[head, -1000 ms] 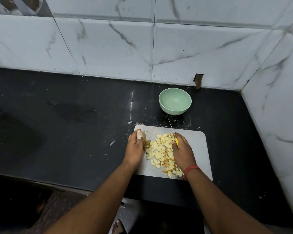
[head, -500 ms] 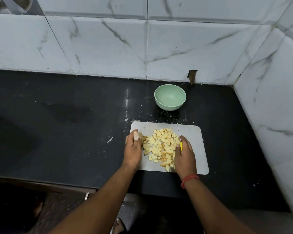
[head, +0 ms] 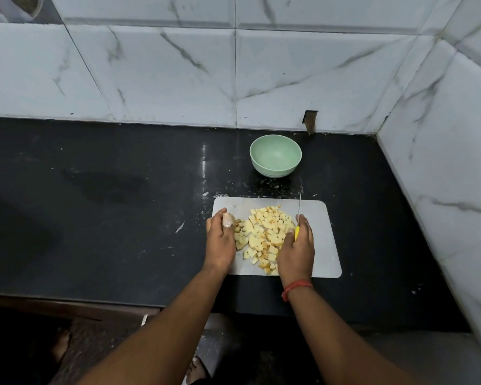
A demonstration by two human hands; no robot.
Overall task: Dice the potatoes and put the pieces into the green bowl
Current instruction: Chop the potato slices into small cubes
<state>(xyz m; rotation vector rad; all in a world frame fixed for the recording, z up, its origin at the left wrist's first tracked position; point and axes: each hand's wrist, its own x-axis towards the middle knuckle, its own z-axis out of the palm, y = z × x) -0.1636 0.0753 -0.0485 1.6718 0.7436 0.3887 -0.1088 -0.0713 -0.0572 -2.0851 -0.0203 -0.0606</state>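
Hands flank potato cubes [head: 264,234] on board [head: 322,245], centre frame: right hand [head: 296,250] grips knife [head: 298,215] (yellow handle), left hand [head: 221,241] w/ fingers straight; bowl [head: 275,156] above.

Your diced potato pieces [head: 264,236] lie in a loose heap on the left and middle part of the pale grey cutting board [head: 321,245], small pale-yellow cubes, some with browner faces. The board sits flat on the black counter, its long side running left to right. Your green bowl [head: 275,156] stands upright just beyond the board's far edge, apart from it, with no pieces visible inside. The heap sits between your two hands.
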